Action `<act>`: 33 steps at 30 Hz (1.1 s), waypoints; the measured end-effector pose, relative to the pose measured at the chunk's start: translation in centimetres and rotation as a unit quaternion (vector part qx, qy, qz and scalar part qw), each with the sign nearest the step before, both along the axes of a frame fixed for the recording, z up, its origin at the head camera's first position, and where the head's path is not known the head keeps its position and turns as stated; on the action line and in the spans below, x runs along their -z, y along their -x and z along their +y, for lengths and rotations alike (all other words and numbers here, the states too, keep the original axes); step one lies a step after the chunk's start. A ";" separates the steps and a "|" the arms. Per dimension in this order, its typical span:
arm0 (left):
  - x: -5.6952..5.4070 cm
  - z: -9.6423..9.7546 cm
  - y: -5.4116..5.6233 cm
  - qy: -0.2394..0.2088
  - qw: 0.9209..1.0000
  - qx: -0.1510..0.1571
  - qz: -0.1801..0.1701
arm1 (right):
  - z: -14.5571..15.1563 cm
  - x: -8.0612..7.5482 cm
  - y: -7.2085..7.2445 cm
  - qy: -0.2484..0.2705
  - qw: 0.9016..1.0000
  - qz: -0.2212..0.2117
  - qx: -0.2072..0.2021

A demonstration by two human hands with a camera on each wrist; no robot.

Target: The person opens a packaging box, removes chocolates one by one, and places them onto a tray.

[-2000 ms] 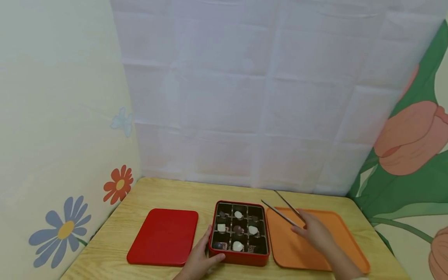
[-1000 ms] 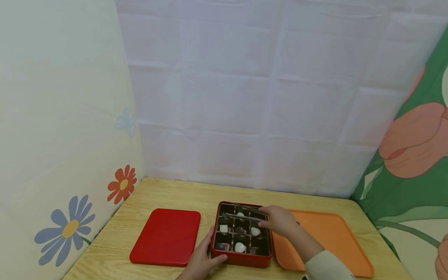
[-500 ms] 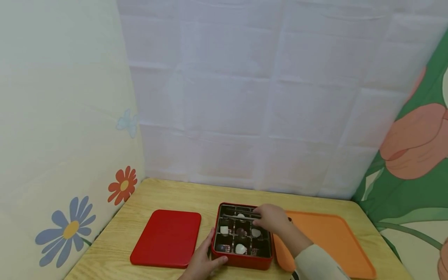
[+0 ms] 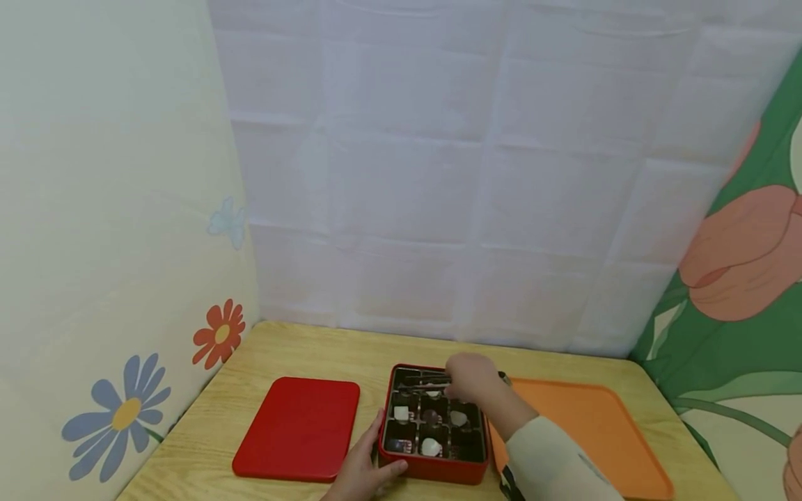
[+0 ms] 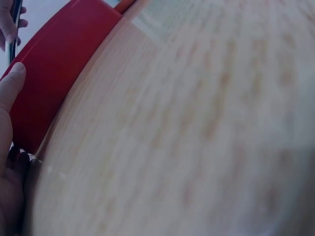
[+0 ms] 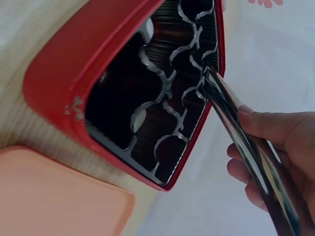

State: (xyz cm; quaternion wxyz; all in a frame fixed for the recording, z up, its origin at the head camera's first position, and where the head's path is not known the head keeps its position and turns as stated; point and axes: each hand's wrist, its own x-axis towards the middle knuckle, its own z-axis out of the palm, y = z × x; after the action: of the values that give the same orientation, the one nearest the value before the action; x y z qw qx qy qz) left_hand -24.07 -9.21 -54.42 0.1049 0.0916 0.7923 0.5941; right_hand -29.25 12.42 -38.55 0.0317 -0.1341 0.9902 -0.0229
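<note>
A red box (image 4: 438, 470) with a dark divided insert stands on the table, several light and dark chocolates in its compartments. Among them are a white square chocolate (image 4: 401, 413) and a rounded white chocolate (image 4: 431, 447). My left hand (image 4: 362, 465) holds the box's front left corner, thumb on the front wall and fingers along the left side. Metal tongs (image 6: 251, 152) are gripped by my right hand (image 4: 473, 379) above the box's back right part. Their tips reach down into the back row, as the right wrist view shows; what lies between them is hidden.
A red lid (image 4: 297, 428) lies flat on the wooden table (image 4: 326, 341) to the left of the box. To the right is an orange tray (image 4: 589, 431), partly covered by the right sleeve (image 4: 551, 459). A white cloth (image 4: 401, 174) hangs behind the table.
My right hand has carried the tongs left from above the orange tray to the box's back row, and their arms have come closer together. My left hand stays at the box corner.
</note>
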 end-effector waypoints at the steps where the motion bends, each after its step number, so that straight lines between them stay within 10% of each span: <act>1: 0.0 0.0 0.0 -0.003 1.000 0.000 0.000 | -0.1 -0.1 0.1 -0.001 1.000 0.000 0.002; 19: 0.2 0.0 0.1 -0.007 1.000 0.007 0.007 | -1.6 0.1 0.9 -0.052 0.999 0.000 0.004; 33: 0.2 0.0 0.0 0.010 1.000 -0.001 0.014 | 0.6 0.2 0.6 0.044 0.999 -0.026 -0.005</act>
State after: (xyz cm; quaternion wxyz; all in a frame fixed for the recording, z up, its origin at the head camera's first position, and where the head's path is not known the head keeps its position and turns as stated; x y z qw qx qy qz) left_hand -24.09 -9.24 -54.66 0.0943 0.0976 0.7994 0.5853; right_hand -29.84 13.04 -38.79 0.0516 -0.1395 0.9864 -0.0695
